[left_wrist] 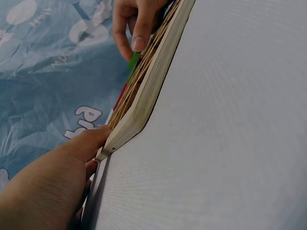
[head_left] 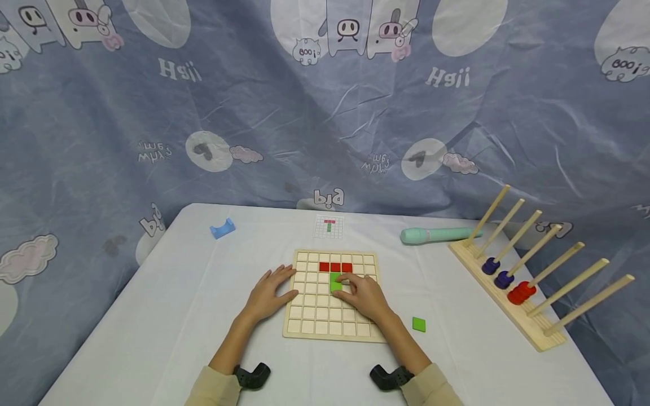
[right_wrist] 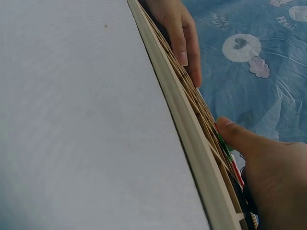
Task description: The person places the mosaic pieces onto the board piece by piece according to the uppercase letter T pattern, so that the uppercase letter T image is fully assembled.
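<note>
A wooden grid board (head_left: 307, 326) lies flat on the table, with a row of three red square tiles (head_left: 336, 267) in its upper part. Just below the middle red one is a green patch (head_left: 336, 281); whether it is one tile or two I cannot tell. My right hand (head_left: 367, 297) pinches a green tile (left_wrist: 134, 60) between thumb and fingers there, tilted a little in the left wrist view. My left hand (head_left: 268, 294) rests at the board's left edge, fingers spread and thumb touching the rim. Another green tile (head_left: 418, 324) lies right of the board.
Beyond the board lies a small card (head_left: 328, 226) printed with a red and green T on a grid. A blue curved piece (head_left: 223, 228) is at the far left. A mint-green cylinder (head_left: 437, 235) and a wooden peg rack (head_left: 508, 299) with blue and red beads stand right.
</note>
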The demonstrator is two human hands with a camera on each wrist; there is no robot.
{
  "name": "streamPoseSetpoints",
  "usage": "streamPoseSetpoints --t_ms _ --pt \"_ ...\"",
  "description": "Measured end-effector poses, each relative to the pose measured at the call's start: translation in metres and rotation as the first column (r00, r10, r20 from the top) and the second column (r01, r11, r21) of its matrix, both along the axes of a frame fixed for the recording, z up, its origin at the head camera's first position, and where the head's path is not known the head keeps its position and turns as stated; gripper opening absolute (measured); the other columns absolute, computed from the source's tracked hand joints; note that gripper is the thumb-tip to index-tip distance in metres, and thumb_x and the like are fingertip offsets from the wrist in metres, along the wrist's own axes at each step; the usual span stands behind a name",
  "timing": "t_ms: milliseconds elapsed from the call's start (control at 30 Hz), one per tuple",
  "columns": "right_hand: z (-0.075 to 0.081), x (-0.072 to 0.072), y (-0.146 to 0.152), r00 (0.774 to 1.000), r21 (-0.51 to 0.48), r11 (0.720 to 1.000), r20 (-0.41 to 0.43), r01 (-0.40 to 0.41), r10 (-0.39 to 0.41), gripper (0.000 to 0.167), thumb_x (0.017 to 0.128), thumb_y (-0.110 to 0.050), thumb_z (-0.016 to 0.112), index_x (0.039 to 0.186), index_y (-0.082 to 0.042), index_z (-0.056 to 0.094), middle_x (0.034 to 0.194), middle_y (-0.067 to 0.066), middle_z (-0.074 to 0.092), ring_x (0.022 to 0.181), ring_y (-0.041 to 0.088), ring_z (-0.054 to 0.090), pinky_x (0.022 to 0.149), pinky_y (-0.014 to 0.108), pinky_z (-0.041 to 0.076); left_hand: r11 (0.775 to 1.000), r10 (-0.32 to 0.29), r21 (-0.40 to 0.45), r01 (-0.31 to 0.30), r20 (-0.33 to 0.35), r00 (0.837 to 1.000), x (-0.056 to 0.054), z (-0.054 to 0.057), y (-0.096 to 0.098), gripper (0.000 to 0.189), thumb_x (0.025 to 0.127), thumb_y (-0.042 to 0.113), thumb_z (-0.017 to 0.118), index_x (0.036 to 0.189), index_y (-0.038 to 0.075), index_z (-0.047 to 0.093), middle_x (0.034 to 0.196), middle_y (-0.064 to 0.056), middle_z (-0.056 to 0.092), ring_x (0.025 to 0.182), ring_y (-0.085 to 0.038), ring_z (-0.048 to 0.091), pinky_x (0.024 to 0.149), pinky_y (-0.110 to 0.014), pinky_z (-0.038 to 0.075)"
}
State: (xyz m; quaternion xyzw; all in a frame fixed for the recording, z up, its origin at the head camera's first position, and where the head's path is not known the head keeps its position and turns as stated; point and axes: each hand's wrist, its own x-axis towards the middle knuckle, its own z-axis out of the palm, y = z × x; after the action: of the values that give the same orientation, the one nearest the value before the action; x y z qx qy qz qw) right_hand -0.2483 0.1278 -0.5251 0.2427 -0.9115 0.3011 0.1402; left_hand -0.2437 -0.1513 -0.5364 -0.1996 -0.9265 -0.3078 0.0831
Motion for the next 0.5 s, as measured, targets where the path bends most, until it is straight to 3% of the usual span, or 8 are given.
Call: streamPoseSetpoints --t_ms 500 --pt "-0.0003 -0.0006 -0.0006 1.0 0.014 1.0 -0.005 0.003 -0.003 0.033 0.075 -0.045 0.073 0.098 -0.022 0.069 0.047 -0.017 0.032 0.044 0.002 0.028 0.055 0.023 0.034 1.0 -0.005 0.015 0.005 -0.007 1.0 -0.0009 -0.0015 0.0004 0.059 0.085 0.04 0.064 0.134 0.011 0.049 0.139 -0.004 0.044 0.133 -0.023 0.032 0.111 -0.045 0.017"
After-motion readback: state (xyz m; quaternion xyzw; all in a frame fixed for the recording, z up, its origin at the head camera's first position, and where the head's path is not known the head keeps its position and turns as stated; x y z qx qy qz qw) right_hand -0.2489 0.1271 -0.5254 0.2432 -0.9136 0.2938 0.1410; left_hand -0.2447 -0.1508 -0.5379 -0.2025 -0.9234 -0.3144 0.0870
